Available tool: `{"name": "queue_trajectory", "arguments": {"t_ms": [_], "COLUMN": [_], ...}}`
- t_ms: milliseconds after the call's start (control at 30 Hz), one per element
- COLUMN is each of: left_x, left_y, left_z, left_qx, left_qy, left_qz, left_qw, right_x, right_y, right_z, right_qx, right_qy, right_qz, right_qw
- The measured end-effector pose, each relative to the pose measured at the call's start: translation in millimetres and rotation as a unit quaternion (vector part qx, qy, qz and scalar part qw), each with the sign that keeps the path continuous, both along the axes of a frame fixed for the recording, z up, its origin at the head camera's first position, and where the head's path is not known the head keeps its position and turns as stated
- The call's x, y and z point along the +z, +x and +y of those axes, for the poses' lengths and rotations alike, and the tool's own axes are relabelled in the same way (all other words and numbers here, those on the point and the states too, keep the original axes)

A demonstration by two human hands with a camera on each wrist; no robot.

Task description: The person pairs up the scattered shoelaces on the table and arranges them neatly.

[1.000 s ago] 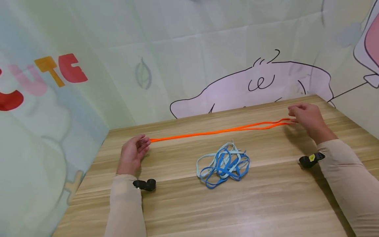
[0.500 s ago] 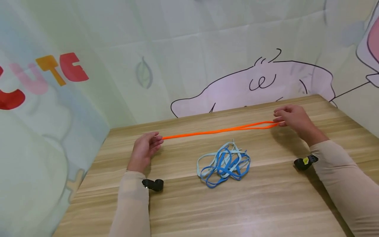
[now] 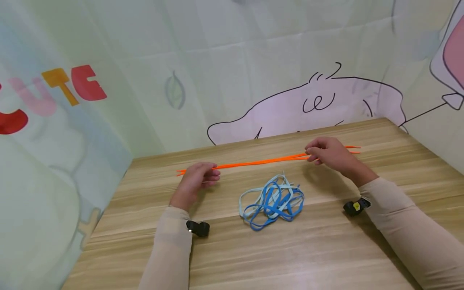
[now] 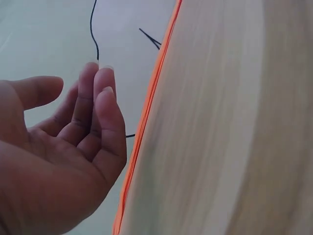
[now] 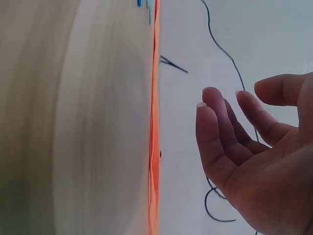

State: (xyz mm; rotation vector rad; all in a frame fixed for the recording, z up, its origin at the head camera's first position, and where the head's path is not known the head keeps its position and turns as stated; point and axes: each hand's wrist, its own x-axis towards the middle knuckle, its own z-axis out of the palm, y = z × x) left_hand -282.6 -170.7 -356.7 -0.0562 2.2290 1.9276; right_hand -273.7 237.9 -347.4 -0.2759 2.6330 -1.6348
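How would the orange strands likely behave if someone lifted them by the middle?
The orange strands would probably sag limply, since they look thin and flat, like laces. Being so narrow, they seem light for their length. They might also separate when lifted, as they lie side by side and part near the right hand.

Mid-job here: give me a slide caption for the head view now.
Orange laces lie stretched across the table, with a blue tangle nearer the camera, between two sleeved arms.
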Motion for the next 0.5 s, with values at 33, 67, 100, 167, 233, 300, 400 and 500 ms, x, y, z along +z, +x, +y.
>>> {"name": "queue_trajectory", "arguments": {"t_ms": [33,67,100,167,233,300,400,500], "left_x": [-0.7,-1.2,-1.2,-0.9,0.0,0.9,1.8,1.2], "left_y": [0.2,0.3,0.8,1.6,3.0,4.4,6.8,8.8], "left_z": [2,4,7,11,16,20,27,34], "left_qx": [-0.005,-0.011,-0.016,-0.026,-0.036,-0.051,-0.073,-0.093], "left_qy": [-0.006,-0.012,-0.020,-0.033,-0.046,-0.063,-0.085,-0.101], "left_qz": [-0.002,-0.003,-0.004,-0.004,-0.002,0.004,0.010,0.016], "left_qw": [1.0000,0.9999,0.9997,0.9991,0.9983,0.9967,0.9937,0.9904], "right_x": [0.2,0.3,0.6,1.0,1.4,1.2,0.1,-1.8], "right_y": [0.8,1.3,1.8,2.7,3.9,5.2,7.5,9.2], "right_z": [-4,-7,-11,-17,-23,-28,-34,-38], "right_qx": [0.006,0.012,0.018,0.029,0.043,0.059,0.075,0.084], "right_qy": [0.003,0.005,0.007,0.010,0.012,0.017,0.027,0.037], "right_qz": [0.002,0.002,0.002,0.003,0.001,0.002,0.002,0.002], "right_qw": [1.000,1.000,1.000,1.000,0.999,0.998,0.997,0.996]}}
